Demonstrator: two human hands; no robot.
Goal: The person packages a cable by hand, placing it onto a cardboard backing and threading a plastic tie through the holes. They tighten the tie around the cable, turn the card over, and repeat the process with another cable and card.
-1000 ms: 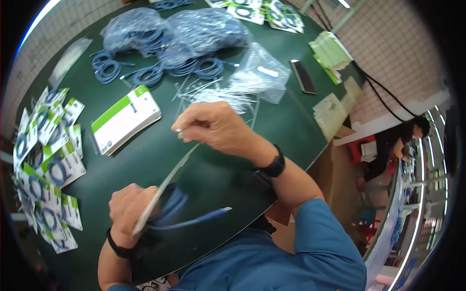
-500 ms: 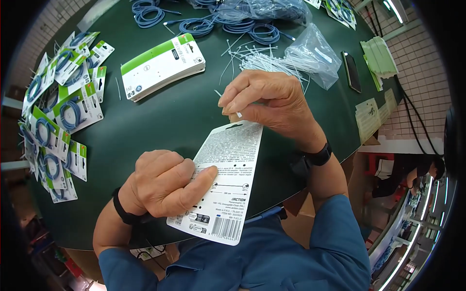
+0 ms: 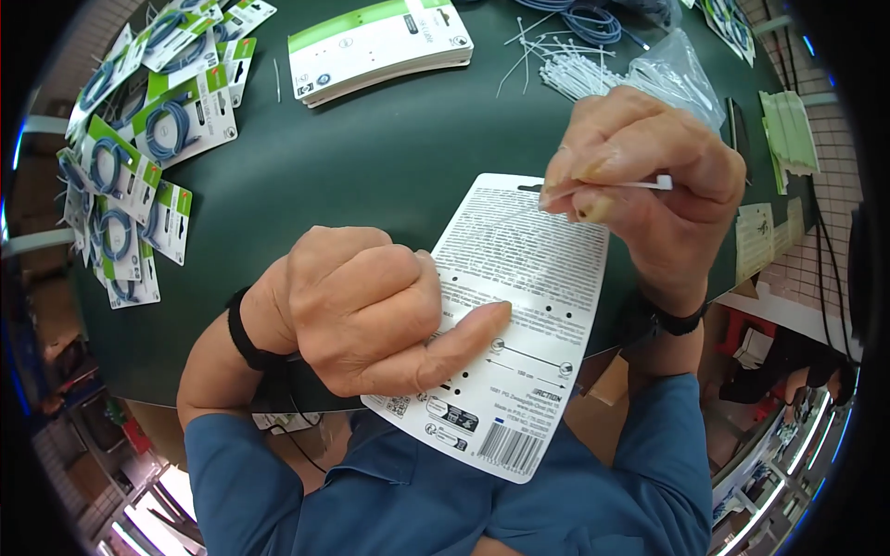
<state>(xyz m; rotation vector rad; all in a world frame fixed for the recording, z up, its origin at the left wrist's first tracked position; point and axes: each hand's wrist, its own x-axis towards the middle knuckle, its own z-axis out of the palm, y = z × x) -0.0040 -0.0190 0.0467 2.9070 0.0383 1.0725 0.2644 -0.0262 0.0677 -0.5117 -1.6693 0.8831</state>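
A white printed cardboard backing card (image 3: 528,250) is tilted in front of me, its text side up and a hang slot at its top. My left hand (image 3: 371,315) grips the card by its left edge, thumb flat on the printed face, the other fingers curled. At the card's upper right corner, my right hand (image 3: 658,162) pinches a thin white cable tie (image 3: 665,183) between thumb and fingers. The tie's square head sticks out to the right; its thin tail crosses the card just below the slot. Whether the tail passes through a hole is unclear.
A stack of green-and-white cards (image 3: 380,51) lies beyond my hands. Carded blue cables (image 3: 167,130) pile up at the left. Loose cable ties (image 3: 575,74), a clear plastic bag (image 3: 681,79) and a coiled blue cable (image 3: 593,23) lie far right, near a phone (image 3: 738,130).
My right hand has moved right and turned, showing more of the cable tie. The card has shifted right with my left hand. The whole view has tilted, so table things appear higher.
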